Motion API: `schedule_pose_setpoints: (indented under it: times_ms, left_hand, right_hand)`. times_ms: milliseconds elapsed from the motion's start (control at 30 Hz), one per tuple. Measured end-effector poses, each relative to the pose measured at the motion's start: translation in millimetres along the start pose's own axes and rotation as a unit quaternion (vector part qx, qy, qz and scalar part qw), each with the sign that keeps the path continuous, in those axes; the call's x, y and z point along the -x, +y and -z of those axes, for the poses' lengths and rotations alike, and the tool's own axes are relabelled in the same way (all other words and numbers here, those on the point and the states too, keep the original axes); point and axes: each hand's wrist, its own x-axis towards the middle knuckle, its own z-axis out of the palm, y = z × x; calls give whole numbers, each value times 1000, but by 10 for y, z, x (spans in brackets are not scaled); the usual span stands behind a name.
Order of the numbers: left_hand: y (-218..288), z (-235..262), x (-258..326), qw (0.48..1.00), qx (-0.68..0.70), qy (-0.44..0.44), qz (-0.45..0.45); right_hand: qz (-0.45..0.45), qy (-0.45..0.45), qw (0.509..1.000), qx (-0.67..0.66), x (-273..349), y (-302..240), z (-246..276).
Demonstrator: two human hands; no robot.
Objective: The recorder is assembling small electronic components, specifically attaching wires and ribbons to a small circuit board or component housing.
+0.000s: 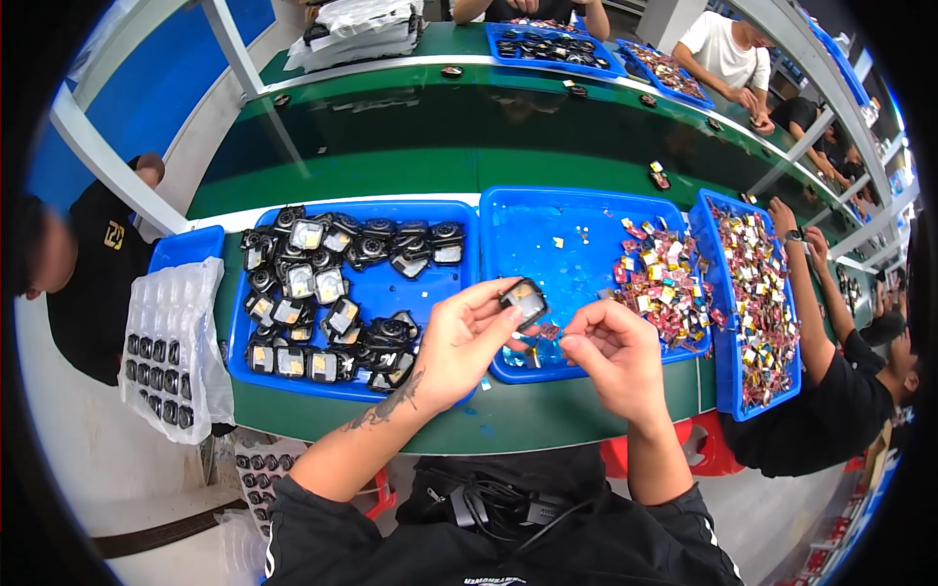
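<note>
My left hand [469, 337] grips a small black housing [526, 301] with a pale grey face, tilted toward me over the near edge of the middle tray. Close on its right, my right hand [618, 354] is closed, thumb and forefinger pinched together. Whatever lies between those fingertips is too small to make out. To the left, a blue tray [391, 290] holds many similar black housings [305, 234]. Below both hands is the middle blue tray [518, 230], with a heap of small red, white and yellow parts [664, 278] on its right side.
Another blue tray [728, 391] at the right is full of like small parts. A clear plastic blister tray [200, 293] of black pieces stands at the left. Beyond runs a green conveyor belt [410, 137] with scattered parts. Co-workers sit across and at the right, one forearm [806, 293] near the right tray.
</note>
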Motion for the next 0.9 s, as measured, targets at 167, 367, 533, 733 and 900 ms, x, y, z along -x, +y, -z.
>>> schedule_pose_setpoints:
  times_ms: [167, 367, 533, 733, 900]
  left_hand:
    - [-31, -70, 36, 998, 8, -59, -5]
    - [-59, -14, -11, 999, 20, -27, 26]
    - [-77, -4, -5, 998, 50, -33, 13]
    - [-72, -35, 25, 997, 16, -80, 4]
    - [-52, -41, 36, 996, 19, -86, 7]
  right_hand:
    - [111, -6, 986, 123, -77, -41, -23]
    - [67, -1, 991, 119, -70, -86, -100]
    - [105, -9, 988, 114, -49, -51, -70]
    - [86, 55, 963, 251, -60, -218, -132]
    - [192, 47, 936, 290, -130, -178, -176]
